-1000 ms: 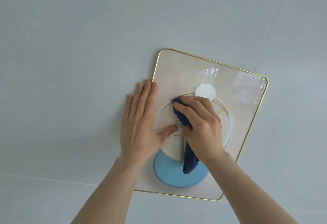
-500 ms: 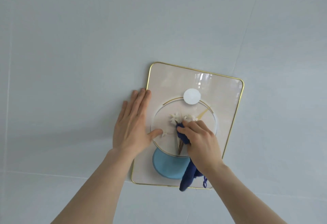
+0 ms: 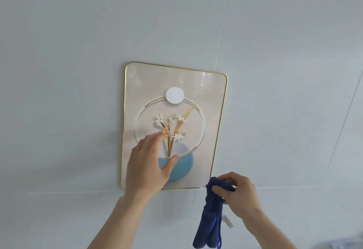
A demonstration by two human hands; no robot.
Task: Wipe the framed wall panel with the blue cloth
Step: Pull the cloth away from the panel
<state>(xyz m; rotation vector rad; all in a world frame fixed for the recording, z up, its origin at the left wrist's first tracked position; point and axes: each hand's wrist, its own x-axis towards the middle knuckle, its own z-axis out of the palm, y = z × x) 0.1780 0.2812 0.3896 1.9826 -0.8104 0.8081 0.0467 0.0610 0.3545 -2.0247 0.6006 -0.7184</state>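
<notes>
The framed wall panel (image 3: 212,99) hangs on a pale wall, a gold-edged rectangle with a picture of flowers, a white disc and a blue vase. My left hand (image 3: 146,165) is in front of the panel's lower left part, fingers apart, holding nothing; whether it touches the glass I cannot tell. My right hand (image 3: 238,194) is off the panel, just below and right of its bottom right corner. It pinches the dark blue cloth (image 3: 211,221), which hangs down bunched, with a small white tag at its side.
The pale grey wall (image 3: 78,72) is made of large panels with thin seams, one horizontal seam running just below the frame. A bit of patterned fabric shows at the bottom right corner (image 3: 351,243).
My right hand has pulled the cloth down off the panel's centre to below its bottom right corner. My left hand slid from the frame's left edge onto the lower panel. The view has pulled back.
</notes>
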